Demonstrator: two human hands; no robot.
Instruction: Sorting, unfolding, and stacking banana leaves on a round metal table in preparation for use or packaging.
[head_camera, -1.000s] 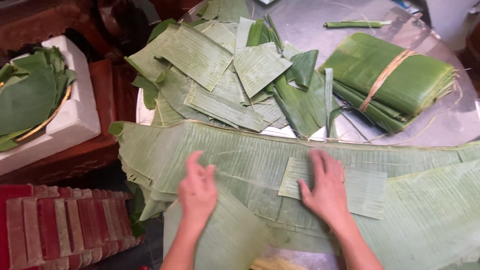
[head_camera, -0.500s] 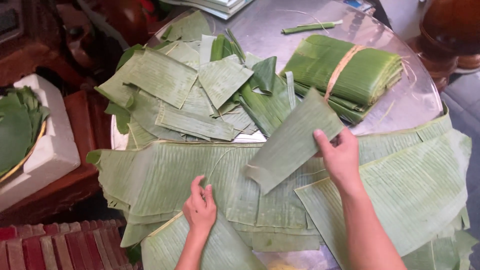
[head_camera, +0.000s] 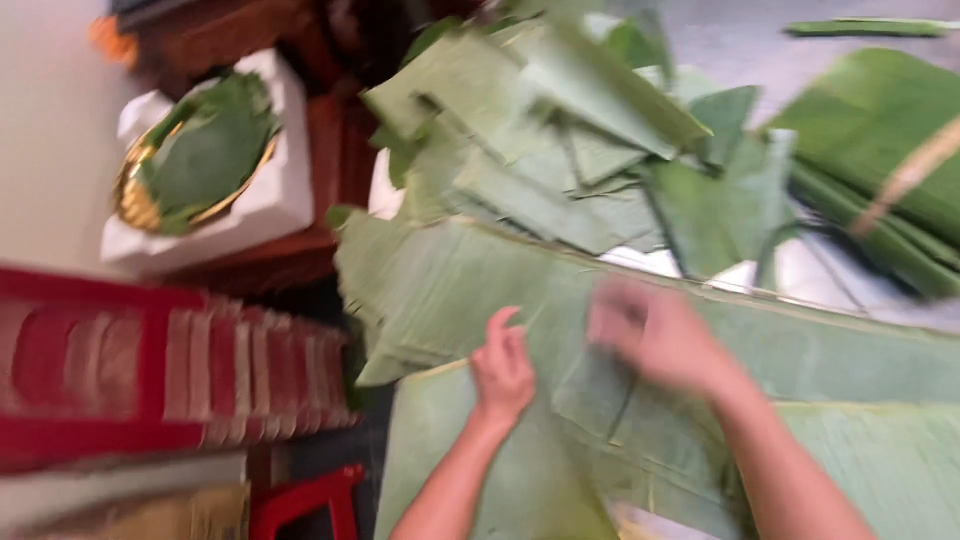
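Long banana leaf sheets (head_camera: 800, 350) lie stacked across the near part of the metal table. My left hand (head_camera: 505, 365) rests on them with its fingers apart and holds nothing. My right hand (head_camera: 655, 335) hovers just right of it over the same sheets. It is blurred by motion, so its grip is unclear. Beyond the hands lies a loose pile of cut leaf pieces (head_camera: 540, 150).
A folded leaf bundle tied with a pale strip (head_camera: 880, 150) sits at the far right on the metal table (head_camera: 830, 275). At the left, a gold-rimmed bowl of leaves (head_camera: 205, 160) stands on a white box. Red plastic stools (head_camera: 150, 360) are at the lower left.
My right hand lifted a cut leaf piece toward the pile and has come back down empty-looking next to my left hand. The view has swung left and blurred.
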